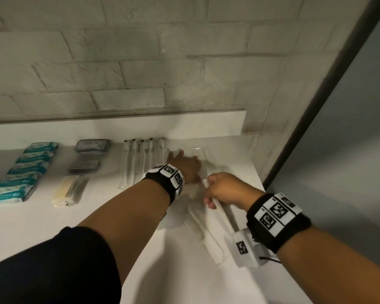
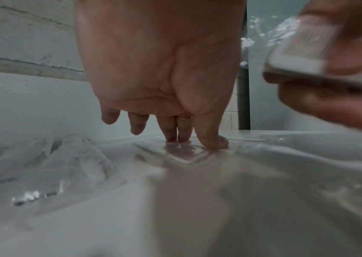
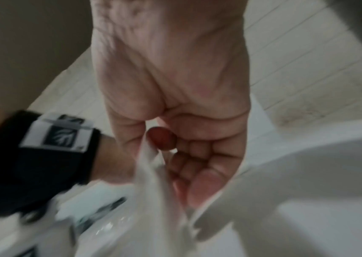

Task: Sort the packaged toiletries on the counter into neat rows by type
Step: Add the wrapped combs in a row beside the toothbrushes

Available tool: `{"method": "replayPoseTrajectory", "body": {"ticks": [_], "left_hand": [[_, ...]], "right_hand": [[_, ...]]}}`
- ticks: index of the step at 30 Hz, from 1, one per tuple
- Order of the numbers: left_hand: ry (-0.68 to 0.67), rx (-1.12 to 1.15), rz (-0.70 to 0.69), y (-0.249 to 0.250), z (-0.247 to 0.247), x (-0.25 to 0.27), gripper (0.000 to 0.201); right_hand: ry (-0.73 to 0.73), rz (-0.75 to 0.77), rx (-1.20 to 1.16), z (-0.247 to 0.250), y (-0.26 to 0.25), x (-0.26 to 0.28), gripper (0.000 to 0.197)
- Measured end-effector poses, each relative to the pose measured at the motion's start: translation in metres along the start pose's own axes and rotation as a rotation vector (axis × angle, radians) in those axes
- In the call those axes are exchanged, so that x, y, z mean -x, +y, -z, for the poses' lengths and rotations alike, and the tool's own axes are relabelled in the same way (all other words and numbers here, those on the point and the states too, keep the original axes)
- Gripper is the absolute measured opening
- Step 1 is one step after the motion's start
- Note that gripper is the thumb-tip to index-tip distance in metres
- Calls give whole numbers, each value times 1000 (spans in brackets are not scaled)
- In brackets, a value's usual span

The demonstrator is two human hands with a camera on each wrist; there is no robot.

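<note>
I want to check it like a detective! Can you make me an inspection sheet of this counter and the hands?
Surface: white counter, dimly lit.
Job's things: teal packs in a row at left; grey packets behind a yellowish packet; black-tipped wrapped sticks side by side; clear packets loose at right.
Clutter: nothing seen.
Grippers: left hand presses straight fingers on a clear packet at the back; right hand pinches a long white wrapped item.
Cables: short black cord at the right wrist camera.
Surroundings: pale brick wall; dark frame at right.
</note>
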State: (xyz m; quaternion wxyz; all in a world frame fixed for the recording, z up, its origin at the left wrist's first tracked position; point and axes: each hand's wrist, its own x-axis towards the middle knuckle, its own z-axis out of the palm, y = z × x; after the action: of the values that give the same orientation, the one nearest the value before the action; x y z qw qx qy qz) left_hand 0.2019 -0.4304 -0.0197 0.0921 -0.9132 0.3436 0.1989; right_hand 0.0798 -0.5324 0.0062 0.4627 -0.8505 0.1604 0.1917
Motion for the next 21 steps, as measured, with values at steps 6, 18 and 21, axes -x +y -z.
{"method": "replayPoseTrajectory", "body": {"ticks": [6, 18, 21], "left_hand": [[-2, 61, 28, -3, -5, -2, 74], [139, 14, -9, -2, -5, -7, 60], [276, 62, -28, 13, 2, -11, 56]], "right_hand": [[401, 80, -291, 36, 13, -29, 33], [132, 39, 699, 69, 34, -48, 51], [114, 41, 742, 70, 38, -49, 57]]}}
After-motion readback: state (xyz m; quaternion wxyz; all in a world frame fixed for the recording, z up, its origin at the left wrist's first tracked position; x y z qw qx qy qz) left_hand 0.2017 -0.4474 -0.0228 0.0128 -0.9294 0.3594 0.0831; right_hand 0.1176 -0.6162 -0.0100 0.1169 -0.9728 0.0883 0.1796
